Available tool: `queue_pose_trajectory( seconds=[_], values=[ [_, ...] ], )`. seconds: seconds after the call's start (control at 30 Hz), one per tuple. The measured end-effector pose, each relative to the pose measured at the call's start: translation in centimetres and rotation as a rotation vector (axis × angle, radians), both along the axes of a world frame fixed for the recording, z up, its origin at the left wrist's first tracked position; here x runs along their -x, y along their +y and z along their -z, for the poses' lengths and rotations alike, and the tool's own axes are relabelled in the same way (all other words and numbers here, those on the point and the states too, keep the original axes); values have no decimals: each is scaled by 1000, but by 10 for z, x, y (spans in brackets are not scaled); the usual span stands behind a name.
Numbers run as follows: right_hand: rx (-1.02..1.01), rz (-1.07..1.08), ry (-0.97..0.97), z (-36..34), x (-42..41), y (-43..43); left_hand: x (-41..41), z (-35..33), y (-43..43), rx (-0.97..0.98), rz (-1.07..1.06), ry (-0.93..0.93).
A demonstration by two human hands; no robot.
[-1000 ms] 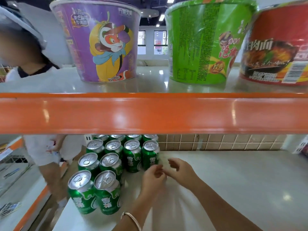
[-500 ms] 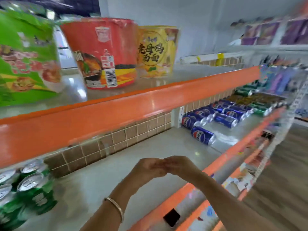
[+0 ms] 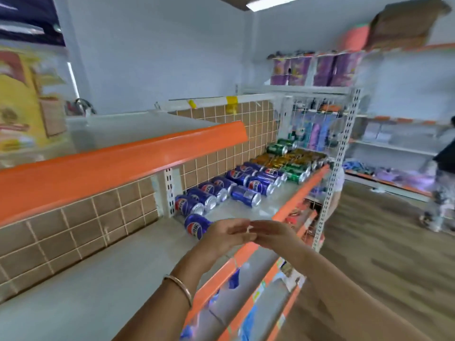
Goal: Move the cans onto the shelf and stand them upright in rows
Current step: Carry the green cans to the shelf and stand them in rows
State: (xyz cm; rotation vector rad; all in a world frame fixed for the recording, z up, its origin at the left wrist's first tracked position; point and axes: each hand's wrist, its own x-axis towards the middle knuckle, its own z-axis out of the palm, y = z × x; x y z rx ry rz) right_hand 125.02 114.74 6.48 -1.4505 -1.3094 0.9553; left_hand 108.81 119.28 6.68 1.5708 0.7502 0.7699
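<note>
Grey shelf with orange front lip [image 3: 98, 279] holds blue metal cans [image 3: 253, 185] lying on their sides. Reach step, I'd guess: left hand [image 3: 221, 236] and right hand [image 3: 273, 233] touch fingertips, grip loose, empty. Next needs grabbing the nearest can [image 3: 194, 226] and standing it.

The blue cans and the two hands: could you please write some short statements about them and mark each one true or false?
1. The blue cans lie on their sides on the shelf. True.
2. The left hand grips a blue can. False: it holds no can; its fingertips meet those of the right hand in front of the shelf.
3. A bracelet sits on the left wrist. True.
4. The green cans are nearer to the person than the blue cans. False: they lie farther along the shelf, beyond the blue ones.
</note>
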Motion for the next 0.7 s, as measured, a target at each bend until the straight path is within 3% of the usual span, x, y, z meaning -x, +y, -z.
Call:
queue_pose_trajectory(
  seconds=[0.7],
  values=[
    [65, 122, -71, -6, -239, 175, -250, -3, 190, 7, 98, 81]
  ],
)
